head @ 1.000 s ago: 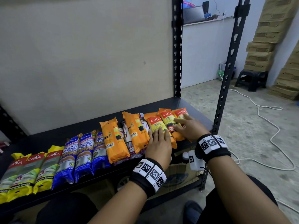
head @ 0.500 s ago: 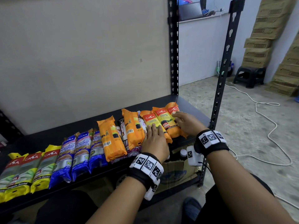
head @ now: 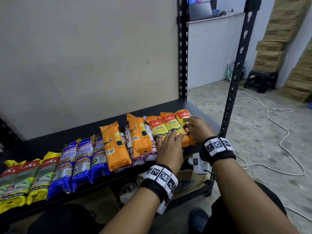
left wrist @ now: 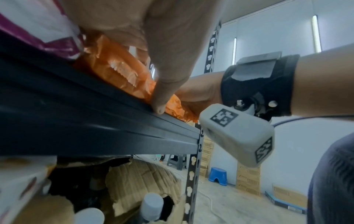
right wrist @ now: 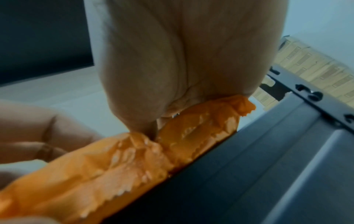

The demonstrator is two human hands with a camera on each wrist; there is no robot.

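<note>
A row of bag packs lies along the front of a black metal shelf point(head: 199, 108). At its right end are three orange Casa garbage-bag packs point(head: 170, 122). My left hand point(head: 169, 144) lies flat on the near ends of the left two, fingers straight; its thumb point(left wrist: 162, 97) touches the shelf's front lip beside crinkled orange pack ends point(left wrist: 122, 71). My right hand point(head: 195, 127) rests flat on the rightmost orange pack point(head: 183, 115), fingers extended. In the right wrist view my palm point(right wrist: 172, 60) presses on the orange pack ends point(right wrist: 199, 136).
Leftwards lie two plain orange packs point(head: 114, 146), several blue Singlet Handle packs point(head: 81, 157) and yellow Casa packs point(head: 22, 179). Black uprights point(head: 236, 73) stand at the shelf's right end. A white cable point(head: 278, 132), a dark stool point(head: 260, 80) and stacked cartons point(head: 276, 39) are to the right.
Both hands have stayed flat on the orange Casa packs, which look pushed a little further back and together. My head view has shifted slightly.
</note>
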